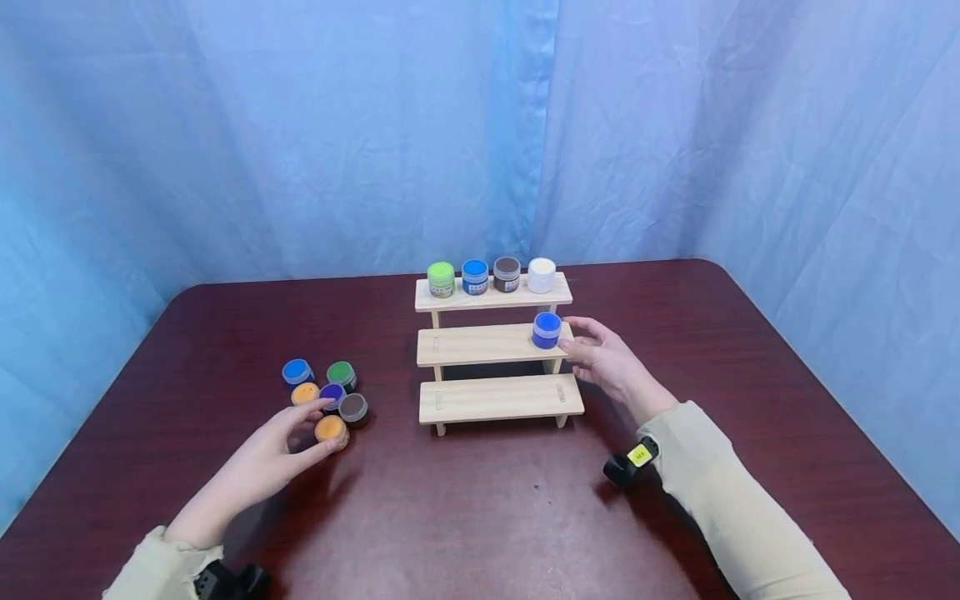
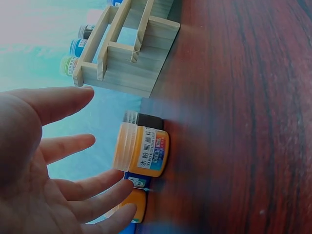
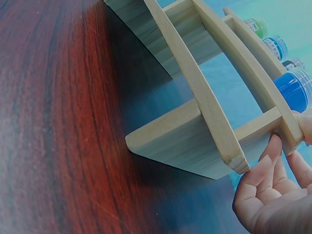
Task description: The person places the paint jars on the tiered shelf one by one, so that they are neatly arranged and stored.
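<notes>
My left hand [image 1: 273, 454] spreads over a loose group of paint jars, thumb and fingers apart on either side of the nearest orange jar [image 1: 332, 432]. In the left wrist view the same orange jar [image 2: 146, 150] stands on the table beyond the palm, ungripped. My right hand [image 1: 609, 360] is at the right end of the wooden three-step stand [image 1: 487, 400]. Its thumb and index fingertips lie right at the side of a blue jar [image 1: 546, 331] on the middle step. In the right wrist view, the lower fingers [image 3: 263, 168] bend beside the step ends.
On the top step stand a light green jar [image 1: 441, 280], a blue one [image 1: 475, 277], a dark brown one [image 1: 507, 275] and a white one [image 1: 542, 276]. Around the left fingers are green [image 1: 342, 375], purple [image 1: 332, 395] and dark [image 1: 353, 408] jars. Blue curtains [image 1: 360, 142] hang behind the table.
</notes>
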The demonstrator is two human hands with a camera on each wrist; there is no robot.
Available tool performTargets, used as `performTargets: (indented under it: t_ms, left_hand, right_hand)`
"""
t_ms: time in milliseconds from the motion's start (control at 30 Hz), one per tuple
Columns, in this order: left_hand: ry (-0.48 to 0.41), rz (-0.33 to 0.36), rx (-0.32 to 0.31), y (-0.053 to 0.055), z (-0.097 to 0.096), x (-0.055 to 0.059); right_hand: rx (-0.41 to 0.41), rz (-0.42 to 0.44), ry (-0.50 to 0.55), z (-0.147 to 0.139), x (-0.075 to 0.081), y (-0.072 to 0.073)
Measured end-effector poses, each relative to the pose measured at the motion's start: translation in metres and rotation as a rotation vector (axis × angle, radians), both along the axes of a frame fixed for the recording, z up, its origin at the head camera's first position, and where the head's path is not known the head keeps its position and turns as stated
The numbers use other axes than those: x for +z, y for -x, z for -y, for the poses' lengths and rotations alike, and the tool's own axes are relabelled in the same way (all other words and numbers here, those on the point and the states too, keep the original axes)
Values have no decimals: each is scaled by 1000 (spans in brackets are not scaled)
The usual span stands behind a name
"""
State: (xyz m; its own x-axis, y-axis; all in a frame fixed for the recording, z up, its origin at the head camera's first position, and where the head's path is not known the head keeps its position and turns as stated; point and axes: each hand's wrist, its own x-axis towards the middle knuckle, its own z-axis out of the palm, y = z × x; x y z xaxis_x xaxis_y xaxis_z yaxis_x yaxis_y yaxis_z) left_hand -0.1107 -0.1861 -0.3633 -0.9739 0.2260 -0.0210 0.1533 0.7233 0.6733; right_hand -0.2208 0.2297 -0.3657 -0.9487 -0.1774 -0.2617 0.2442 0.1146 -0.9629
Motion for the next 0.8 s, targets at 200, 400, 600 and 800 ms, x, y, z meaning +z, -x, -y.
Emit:
performTargets:
  t_ms: [200, 400, 600, 800]
  left_hand:
    - [-11, -3, -14, 1, 0, -4]
    - [-14, 18, -4, 1, 1, -6]
    - [-1, 75, 12, 2, 1, -7]
    - [-11, 70, 11, 3, 2, -10]
  right_hand:
    - [-2, 0, 6, 0, 0, 0]
    - [1, -3, -7, 0, 0, -1]
    - [1, -3, -6, 0, 1, 0]
    - [1, 2, 1, 0, 1, -1]
